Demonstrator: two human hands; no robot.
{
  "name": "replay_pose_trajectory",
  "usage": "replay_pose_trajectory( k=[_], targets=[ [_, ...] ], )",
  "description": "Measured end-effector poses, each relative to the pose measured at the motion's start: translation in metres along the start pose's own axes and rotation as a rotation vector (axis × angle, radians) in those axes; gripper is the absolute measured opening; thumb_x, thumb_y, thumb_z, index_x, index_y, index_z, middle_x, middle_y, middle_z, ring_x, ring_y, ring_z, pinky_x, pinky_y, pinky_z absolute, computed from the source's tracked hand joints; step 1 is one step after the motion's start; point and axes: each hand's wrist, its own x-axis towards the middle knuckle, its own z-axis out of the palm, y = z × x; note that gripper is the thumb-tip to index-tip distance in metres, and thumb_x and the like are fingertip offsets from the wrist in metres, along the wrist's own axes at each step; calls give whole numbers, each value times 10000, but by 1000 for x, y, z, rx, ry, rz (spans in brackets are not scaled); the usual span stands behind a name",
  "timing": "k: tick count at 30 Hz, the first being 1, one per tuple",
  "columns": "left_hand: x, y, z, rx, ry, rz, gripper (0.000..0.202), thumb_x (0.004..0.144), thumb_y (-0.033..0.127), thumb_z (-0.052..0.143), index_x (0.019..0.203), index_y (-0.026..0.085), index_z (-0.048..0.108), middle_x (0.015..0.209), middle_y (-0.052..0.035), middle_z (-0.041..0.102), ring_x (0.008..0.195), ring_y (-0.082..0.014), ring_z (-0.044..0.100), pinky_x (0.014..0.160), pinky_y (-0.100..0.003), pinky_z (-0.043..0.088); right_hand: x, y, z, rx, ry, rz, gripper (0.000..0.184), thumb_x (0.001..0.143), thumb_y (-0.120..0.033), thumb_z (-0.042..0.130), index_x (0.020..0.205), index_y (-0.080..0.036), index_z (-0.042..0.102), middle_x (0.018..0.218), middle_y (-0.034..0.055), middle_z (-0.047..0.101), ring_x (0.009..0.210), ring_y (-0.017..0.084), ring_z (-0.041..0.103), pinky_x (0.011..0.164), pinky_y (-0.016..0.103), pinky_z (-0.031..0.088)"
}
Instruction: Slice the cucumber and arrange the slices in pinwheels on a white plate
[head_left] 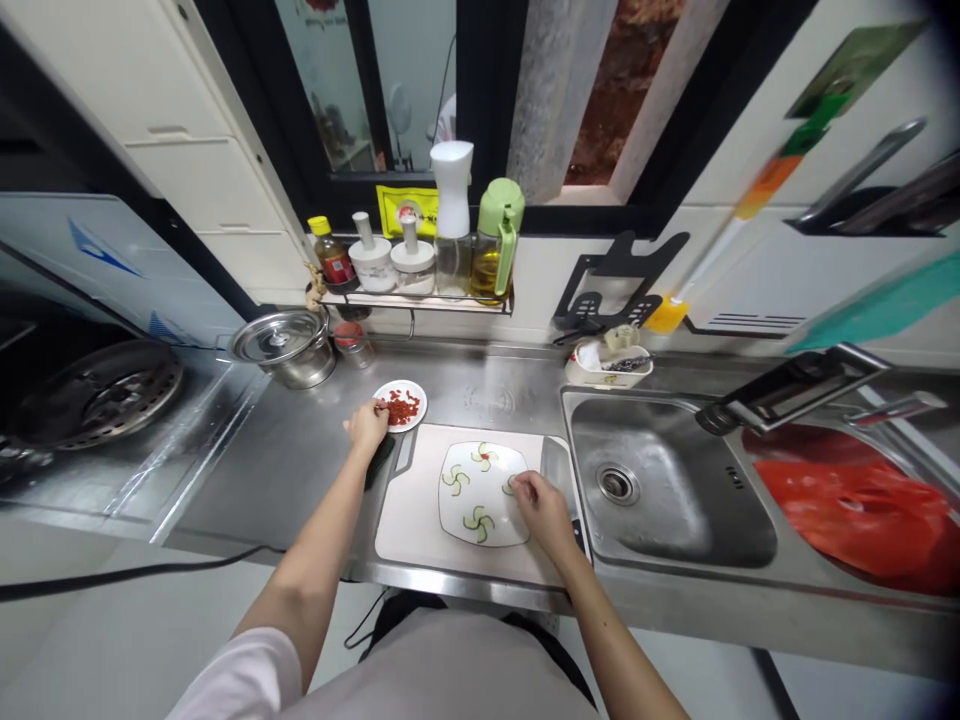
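My left hand (367, 425) reaches to the left side of a small white plate (422, 405) of red bits that look like goji berries (403, 407). Its fingers are pinched together at the berries; what is between them is too small to make out. My right hand (546, 512) is over the right edge of a squarish white plate (459, 520), fingers curled closed beside a cucumber pinwheel (509, 485) that they partly cover. Several cucumber pinwheels lie on this plate; the far one (484, 457) has red at its centre. The plate rests on a pale cutting board (405, 525).
A knife (559, 470) lies along the board's right side, and a dark green object (380, 458) is beside my left wrist. The sink (675, 490) is at right, with a red plastic bag (855, 510) beyond. A lidded pot (289, 345) and a condiment shelf (420, 300) stand behind.
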Motion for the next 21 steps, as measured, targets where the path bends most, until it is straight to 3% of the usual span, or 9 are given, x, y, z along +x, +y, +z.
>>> replay_pose_trajectory(
  k=[5,10,21],
  targets=[
    [13,-5,2,123,-8,99,260,843,302,477,1030,292,659,1092,-66,685,1046,-272,595,900,-424,363,-6,3,4,-4,-6,4,315,871,-457,412,823,-212,604,655,25,593,619,169,538,572,262,362],
    [17,-4,7,207,-20,184,242,839,353,489,969,267,674,1067,-81,684,1033,-278,593,903,-430,365,-9,2,6,-7,-15,-11,295,875,-436,399,804,-217,583,648,25,588,630,175,551,589,262,371],
    [20,1,12,235,-54,157,204,829,302,488,906,249,669,1030,-83,688,1016,-266,598,882,-402,371,-13,6,7,-24,-36,-4,301,878,-435,391,835,-222,599,664,34,600,653,185,567,587,260,382]
  ],
)
